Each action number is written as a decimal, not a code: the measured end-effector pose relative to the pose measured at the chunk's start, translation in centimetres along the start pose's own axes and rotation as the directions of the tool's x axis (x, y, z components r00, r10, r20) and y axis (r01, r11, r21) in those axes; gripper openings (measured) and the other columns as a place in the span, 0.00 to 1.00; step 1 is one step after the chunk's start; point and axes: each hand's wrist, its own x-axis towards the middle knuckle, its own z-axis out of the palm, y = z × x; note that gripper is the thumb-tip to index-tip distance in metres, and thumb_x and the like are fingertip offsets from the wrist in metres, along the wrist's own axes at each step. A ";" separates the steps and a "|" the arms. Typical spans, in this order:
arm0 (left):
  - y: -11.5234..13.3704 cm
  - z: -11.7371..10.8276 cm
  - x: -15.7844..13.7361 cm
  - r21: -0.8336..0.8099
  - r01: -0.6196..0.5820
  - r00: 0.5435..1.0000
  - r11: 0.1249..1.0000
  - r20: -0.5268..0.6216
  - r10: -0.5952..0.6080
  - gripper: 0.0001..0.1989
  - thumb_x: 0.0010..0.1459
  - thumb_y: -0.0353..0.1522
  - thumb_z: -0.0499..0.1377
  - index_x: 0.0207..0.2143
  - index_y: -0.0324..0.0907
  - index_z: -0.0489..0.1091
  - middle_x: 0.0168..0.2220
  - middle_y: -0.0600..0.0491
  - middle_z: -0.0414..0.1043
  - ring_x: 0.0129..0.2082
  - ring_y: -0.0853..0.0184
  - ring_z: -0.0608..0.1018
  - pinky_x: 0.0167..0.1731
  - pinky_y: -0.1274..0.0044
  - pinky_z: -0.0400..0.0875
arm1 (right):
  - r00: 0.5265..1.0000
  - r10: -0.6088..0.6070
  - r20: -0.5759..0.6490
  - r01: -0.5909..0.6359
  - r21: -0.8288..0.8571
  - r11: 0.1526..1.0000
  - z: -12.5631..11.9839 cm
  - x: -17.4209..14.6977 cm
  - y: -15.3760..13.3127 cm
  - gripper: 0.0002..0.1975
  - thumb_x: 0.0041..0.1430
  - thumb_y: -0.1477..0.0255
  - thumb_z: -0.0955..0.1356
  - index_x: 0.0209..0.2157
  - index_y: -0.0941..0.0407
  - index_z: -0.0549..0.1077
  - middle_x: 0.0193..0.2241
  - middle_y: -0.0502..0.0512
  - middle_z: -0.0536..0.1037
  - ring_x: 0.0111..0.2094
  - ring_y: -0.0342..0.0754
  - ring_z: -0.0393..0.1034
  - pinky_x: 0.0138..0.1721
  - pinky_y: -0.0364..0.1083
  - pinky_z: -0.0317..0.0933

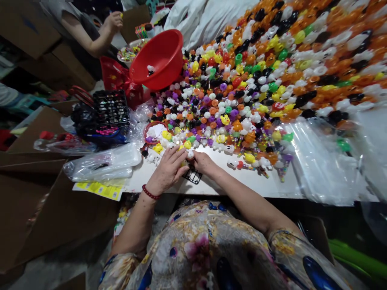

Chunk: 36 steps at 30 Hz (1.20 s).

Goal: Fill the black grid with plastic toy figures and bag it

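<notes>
Both of my hands are close together at the near edge of a white table [137, 179]. My left hand [167, 170] has its fingers stretched forward and its thumb apart, lying over small toy pieces; a bit of yellow shows between thumb and fingers. From the other side, my right hand [203, 162] has its fingers curled in at a small white toy piece [190, 154]; its fingertips are partly hidden. Below them sits a black grid rack [193, 176], mostly covered by the hands. Yellow figure heads [167, 135] lie just beyond the fingers.
A big heap of coloured toy pieces [211, 102] spreads over the back and right. A red basin [160, 60] leans at the back. Clear plastic bags [320, 165] lie right, more bags [105, 163] left. Another person's hand [113, 22] is at upper left.
</notes>
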 end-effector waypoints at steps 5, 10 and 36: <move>0.2 -0.2 0.2 0.044 -0.025 0.999 0.999 -0.035 0.026 0.24 0.68 0.38 0.50 0.65 0.46 0.57 0.62 0.45 0.66 0.65 0.57 0.63 0.66 0.55 0.54 | 0.999 -0.033 -0.020 0.034 0.065 0.997 0.3 0.1 0.2 0.09 0.59 0.77 0.65 0.40 0.57 0.75 0.34 0.54 0.80 0.35 0.48 0.71 0.37 0.43 0.61; 0.6 -0.5 0.7 0.106 -0.025 1.000 0.994 0.016 0.023 0.26 0.67 0.39 0.50 0.66 0.47 0.56 0.65 0.44 0.62 0.67 0.56 0.61 0.66 0.54 0.51 | 0.997 -0.066 -0.049 0.071 0.118 0.990 1.1 0.4 0.7 0.10 0.57 0.79 0.66 0.37 0.57 0.78 0.33 0.52 0.77 0.34 0.46 0.68 0.38 0.42 0.61; 1.0 -1.3 1.0 0.191 -0.056 0.998 0.980 0.026 0.052 0.23 0.66 0.39 0.52 0.63 0.46 0.62 0.63 0.46 0.65 0.67 0.55 0.60 0.66 0.53 0.47 | 0.802 -0.192 -0.565 -0.028 -0.357 0.934 -3.7 -12.6 5.1 0.15 0.66 0.75 0.61 0.50 0.56 0.73 0.44 0.63 0.74 0.45 0.54 0.67 0.48 0.54 0.65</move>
